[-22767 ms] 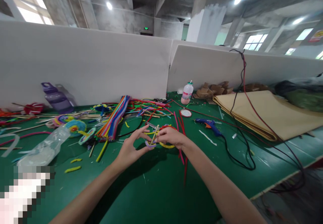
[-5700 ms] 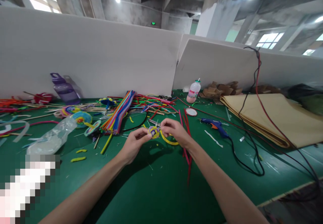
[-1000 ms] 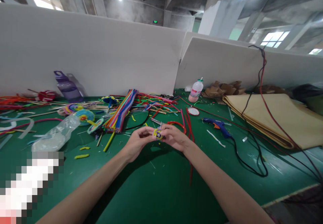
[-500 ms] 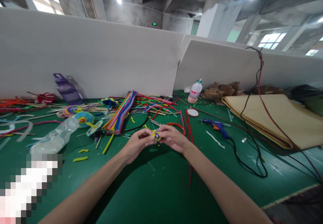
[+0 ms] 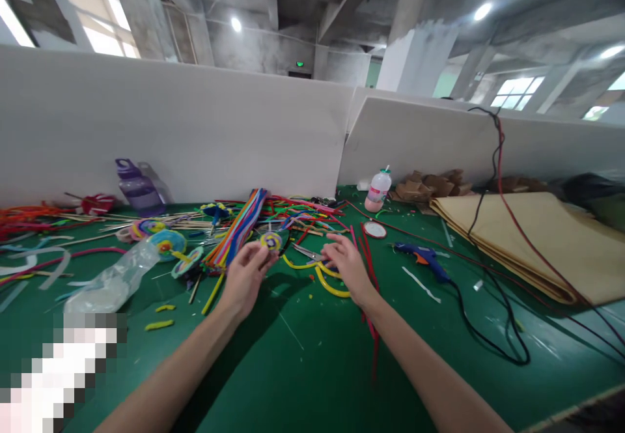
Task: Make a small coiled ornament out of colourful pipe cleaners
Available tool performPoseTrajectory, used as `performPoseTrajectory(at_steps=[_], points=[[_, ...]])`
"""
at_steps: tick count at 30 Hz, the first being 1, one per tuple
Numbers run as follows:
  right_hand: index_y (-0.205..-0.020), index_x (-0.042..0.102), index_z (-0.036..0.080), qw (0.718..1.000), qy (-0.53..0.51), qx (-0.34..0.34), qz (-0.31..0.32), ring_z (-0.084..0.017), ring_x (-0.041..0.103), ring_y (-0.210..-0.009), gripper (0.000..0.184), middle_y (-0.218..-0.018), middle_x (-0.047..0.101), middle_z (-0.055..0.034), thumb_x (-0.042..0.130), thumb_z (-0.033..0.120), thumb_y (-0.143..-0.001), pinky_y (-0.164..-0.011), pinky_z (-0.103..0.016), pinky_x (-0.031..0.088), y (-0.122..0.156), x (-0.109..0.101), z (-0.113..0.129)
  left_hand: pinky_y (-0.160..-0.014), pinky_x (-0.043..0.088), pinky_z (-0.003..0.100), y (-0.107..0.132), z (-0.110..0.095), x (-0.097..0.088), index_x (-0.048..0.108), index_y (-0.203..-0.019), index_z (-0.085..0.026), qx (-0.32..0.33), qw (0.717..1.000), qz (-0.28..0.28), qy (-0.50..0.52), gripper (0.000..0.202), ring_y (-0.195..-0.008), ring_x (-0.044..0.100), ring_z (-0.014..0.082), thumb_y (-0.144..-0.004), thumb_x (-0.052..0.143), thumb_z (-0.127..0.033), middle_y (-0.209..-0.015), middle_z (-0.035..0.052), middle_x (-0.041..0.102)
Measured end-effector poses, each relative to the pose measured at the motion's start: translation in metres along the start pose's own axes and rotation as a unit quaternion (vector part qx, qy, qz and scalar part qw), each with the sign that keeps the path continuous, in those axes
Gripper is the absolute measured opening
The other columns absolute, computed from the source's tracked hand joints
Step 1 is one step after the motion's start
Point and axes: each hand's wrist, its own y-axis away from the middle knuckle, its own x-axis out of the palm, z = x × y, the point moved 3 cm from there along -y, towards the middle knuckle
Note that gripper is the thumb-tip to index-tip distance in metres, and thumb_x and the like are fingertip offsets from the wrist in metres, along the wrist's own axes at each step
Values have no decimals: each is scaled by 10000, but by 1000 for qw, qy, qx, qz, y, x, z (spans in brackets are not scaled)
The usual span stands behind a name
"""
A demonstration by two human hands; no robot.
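Observation:
My left hand (image 5: 247, 273) pinches a small round coil of yellow and purple pipe cleaner (image 5: 271, 243) between thumb and fingers. It is raised just in front of a bundle of many-coloured pipe cleaners (image 5: 239, 228). My right hand (image 5: 347, 269) has its fingers apart and seems to hold nothing. It hovers by the handle end of a pair of scissors (image 5: 306, 252), whose handles are partly hidden; whether the fingers touch them I cannot tell. Curved yellow pipe cleaners (image 5: 332, 288) lie beneath and beside this hand. Red pipe cleaners (image 5: 370, 264) lie just to its right.
A blue glue gun (image 5: 422, 258) with a black cord lies on the right, before stacked brown sheets (image 5: 508, 237). At the back stand a pink-labelled bottle (image 5: 377, 191) and a purple bottle (image 5: 140, 189). Coiled discs (image 5: 166, 244) and a plastic bag (image 5: 110, 280) lie left.
My hands have come apart. The left has carried the coil left and up; the right has let go and opened beside the scissors. The yellow pipe cleaners now show. The view has tilted up slightly.

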Motion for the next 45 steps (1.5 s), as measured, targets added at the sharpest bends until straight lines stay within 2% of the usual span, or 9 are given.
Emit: performPoseTrajectory(at_steps=[5, 9, 16, 18, 22, 24, 29, 33, 45], points=[[-938, 566, 199, 993, 60, -71, -78, -163, 565, -654, 289, -700, 590, -7, 583, 414, -746, -556, -266, 422, -9, -23, 2, -861, 444, 297, -14, -22, -16, 563, -773, -214, 49, 998, -26, 40, 220, -807, 626, 112, -638, 731, -259, -792, -46, 654], [-838, 619, 208, 953, 261, -156, 10, -171, 546, -656, 223, -685, 595, -20, 452, 356, -846, -643, -301, 412, -6, -11, 3, -869, 440, 306, -11, -5, -19, 553, -759, -192, 7, 1000, 6, 9, 220, -796, 630, 122, -648, 723, -277, -812, -26, 652], [-810, 596, 138, 717, 620, -265, 177, -255, 476, -928, 139, -889, 598, -136, 459, 129, -791, -797, -388, 358, 7, 45, -20, -860, 443, 277, -10, 9, -23, 539, -784, -190, -33, 999, 15, 15, 219, -797, 631, 118, -674, 704, -282, -789, -23, 644], [-774, 578, 150, 752, 586, -256, 161, -239, 481, -903, 151, -861, 592, -119, 432, 127, -802, -794, -381, 357, 3, 48, -18, -852, 447, 276, -10, 8, -23, 541, -794, -189, -35, 999, 15, 19, 231, -795, 633, 120, -668, 710, -283, -789, -22, 644], [-782, 533, 181, 953, 269, -122, 65, -171, 521, -726, 133, -762, 567, -32, 457, 282, -823, -689, -311, 410, -14, 29, 5, -825, 450, 256, -10, 9, -24, 538, -802, -187, -41, 999, 18, 27, 213, -783, 629, 109, -686, 698, -267, -784, -26, 642], [-796, 515, 188, 993, 63, -88, 53, -153, 539, -729, 160, -763, 559, -13, 490, 345, -813, -703, -299, 427, -19, 19, 25, -806, 453, 250, -10, 11, -24, 542, -801, -187, -43, 998, 26, 26, 199, -774, 624, 108, -694, 691, -264, -765, -27, 635], [-768, 484, 192, 983, -142, -76, 93, -55, 421, -500, 150, -727, 520, 29, 560, 321, -780, -525, -210, 385, -20, 11, 68, -720, 473, 246, -9, 16, -21, 597, -814, -185, -24, 999, 38, 4, 229, -760, 606, 129, -643, 724, -268, -796, -12, 622], [-740, 507, 174, 994, -21, -33, 104, -45, 288, -420, 195, -553, 452, 49, 555, 360, -774, -387, -180, 181, -13, 13, 58, -736, 469, 270, -3, 16, -12, 634, -897, -185, -17, 993, 90, -68, 235, -850, 584, 170, -687, 686, -277, -894, 35, 636], [-890, 627, 120, 977, 162, -62, 121, -65, 283, -412, 437, -459, 336, 61, 389, 486, -861, -418, -205, 216, 5, 8, 21, -634, 413, 220, 6, 18, 3, 625, -738, -163, -11, 960, 165, -226, 155, -662, 553, 126, -651, 699, -268, -696, -10, 606]])
